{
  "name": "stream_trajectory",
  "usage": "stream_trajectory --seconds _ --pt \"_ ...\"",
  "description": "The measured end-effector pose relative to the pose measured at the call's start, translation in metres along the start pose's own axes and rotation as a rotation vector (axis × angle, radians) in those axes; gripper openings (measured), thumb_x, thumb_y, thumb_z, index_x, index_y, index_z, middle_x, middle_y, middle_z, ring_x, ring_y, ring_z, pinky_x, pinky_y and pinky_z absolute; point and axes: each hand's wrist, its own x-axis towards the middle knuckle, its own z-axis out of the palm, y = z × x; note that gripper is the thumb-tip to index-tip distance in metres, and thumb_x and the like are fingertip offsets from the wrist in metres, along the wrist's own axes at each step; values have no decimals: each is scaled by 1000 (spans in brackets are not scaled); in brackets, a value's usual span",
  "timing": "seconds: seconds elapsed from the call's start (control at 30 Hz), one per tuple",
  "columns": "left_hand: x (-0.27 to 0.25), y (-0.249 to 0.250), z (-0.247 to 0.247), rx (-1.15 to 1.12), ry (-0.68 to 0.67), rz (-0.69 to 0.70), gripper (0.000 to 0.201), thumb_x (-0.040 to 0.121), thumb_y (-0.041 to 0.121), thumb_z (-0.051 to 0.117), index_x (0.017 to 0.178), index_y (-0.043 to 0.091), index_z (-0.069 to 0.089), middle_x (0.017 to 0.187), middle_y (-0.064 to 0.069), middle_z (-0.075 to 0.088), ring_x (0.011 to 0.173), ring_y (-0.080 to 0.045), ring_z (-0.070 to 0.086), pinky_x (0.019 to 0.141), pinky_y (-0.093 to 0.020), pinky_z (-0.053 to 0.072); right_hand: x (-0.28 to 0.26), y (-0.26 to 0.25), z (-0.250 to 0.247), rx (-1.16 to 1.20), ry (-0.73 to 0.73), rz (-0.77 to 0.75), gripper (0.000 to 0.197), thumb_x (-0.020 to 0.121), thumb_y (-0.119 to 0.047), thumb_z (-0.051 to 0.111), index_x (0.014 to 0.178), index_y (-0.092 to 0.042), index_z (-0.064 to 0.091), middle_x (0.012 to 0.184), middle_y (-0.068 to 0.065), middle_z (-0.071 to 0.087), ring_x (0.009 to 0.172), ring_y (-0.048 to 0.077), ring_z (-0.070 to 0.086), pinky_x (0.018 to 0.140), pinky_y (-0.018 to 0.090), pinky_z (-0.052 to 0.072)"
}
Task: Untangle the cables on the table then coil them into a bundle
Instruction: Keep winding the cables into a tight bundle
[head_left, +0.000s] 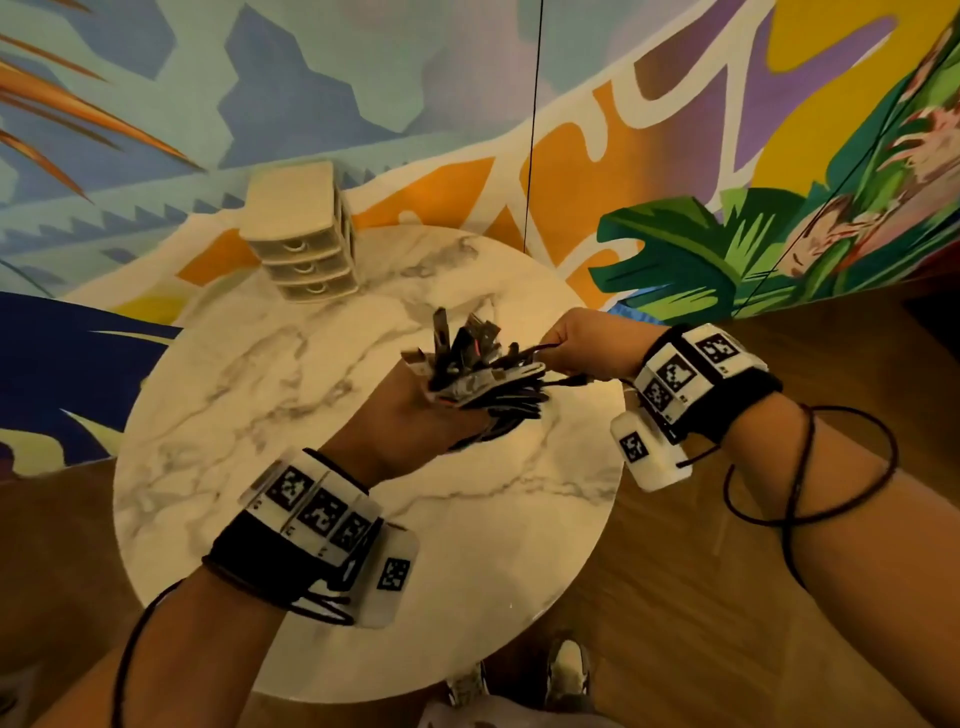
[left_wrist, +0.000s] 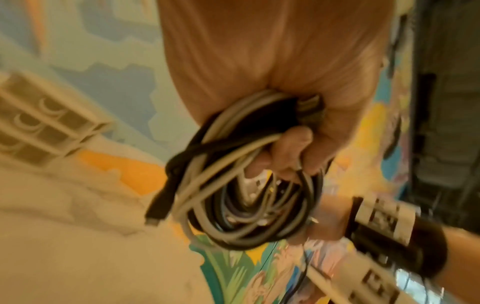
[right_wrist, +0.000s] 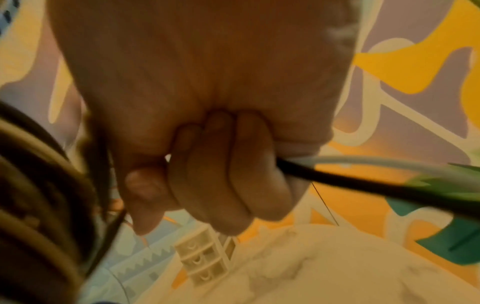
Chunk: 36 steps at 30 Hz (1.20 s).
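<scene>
A small cream drawer unit (head_left: 304, 244) stands at the table's (head_left: 218, 415) far edge, drawers closed, contents hidden. The cables (left_wrist: 233, 185) — grey and black loops, plugs sticking out — are held above the table. The left hand (head_left: 410, 421) grips the coil; the right hand (head_left: 587, 345) clenches loose strands (right_wrist: 363, 174).
</scene>
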Motion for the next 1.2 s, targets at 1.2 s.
stream_trajectory --seconds 1.2 --pt "29 -27 20 -452 602 -148 9 89 13 63 80 13 66 59 1 64 55 -17 55 49 -25 44 -38 -60 95 428 193 -230 42 103 -31 32 64 -19 42 50 -7 41 46 7 36 55 27 30"
